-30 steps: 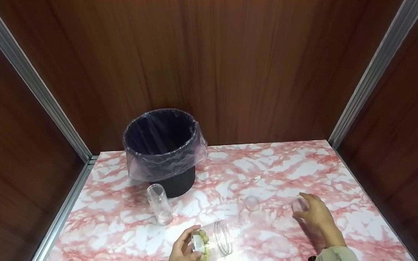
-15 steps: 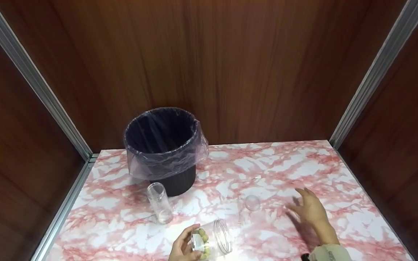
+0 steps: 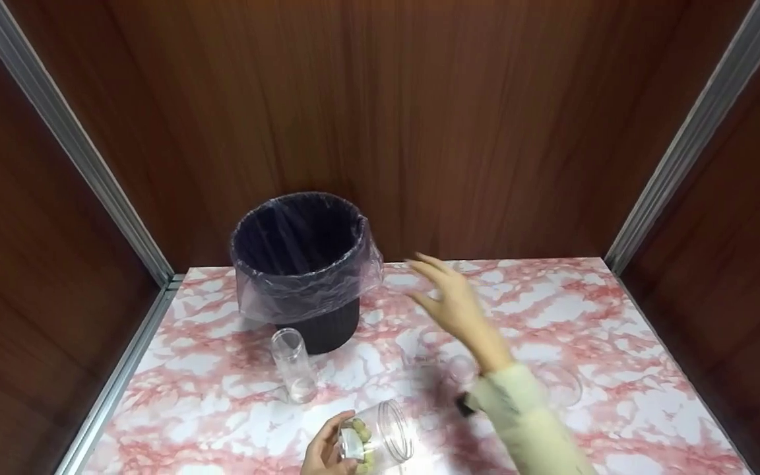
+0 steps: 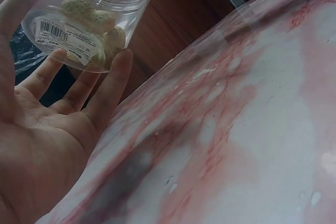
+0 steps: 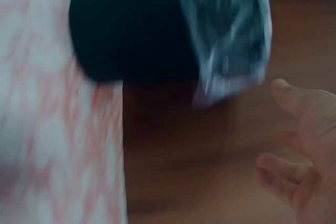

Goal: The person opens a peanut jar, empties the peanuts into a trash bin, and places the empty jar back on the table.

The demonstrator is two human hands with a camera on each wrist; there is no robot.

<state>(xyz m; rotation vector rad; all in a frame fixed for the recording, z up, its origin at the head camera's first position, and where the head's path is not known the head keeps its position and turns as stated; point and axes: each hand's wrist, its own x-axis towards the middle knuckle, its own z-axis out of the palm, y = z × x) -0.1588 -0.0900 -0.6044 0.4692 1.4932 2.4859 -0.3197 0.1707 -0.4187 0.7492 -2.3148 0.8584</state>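
My left hand [image 3: 328, 450] grips the base of a clear plastic jar [image 3: 394, 432] with a ribbed, open mouth, tilted to the right. Several pale green lumpy balls [image 4: 100, 20] lie inside it, near a white barcode label [image 4: 65, 38] on the base. Fingers spread and holding nothing, my right hand [image 3: 449, 300] hangs over the table right of the waste bin [image 3: 324, 323]. On the right side of the table lies a clear round lid [image 3: 561, 384]. A small clear round piece [image 3: 461, 369] sits left of it, beside my sleeve.
The black bin has a translucent purplish bag [image 3: 307, 293] folded over its rim. Before it stands a tall clear cylinder [image 3: 294, 366]. Wooden panels [image 3: 380, 132] enclose the marbled red-and-white table [image 3: 215, 369] at the back and both sides.
My right hand has let go of the clear lid on the right, then swung left and up toward the bin. My left hand and the jar have barely moved.
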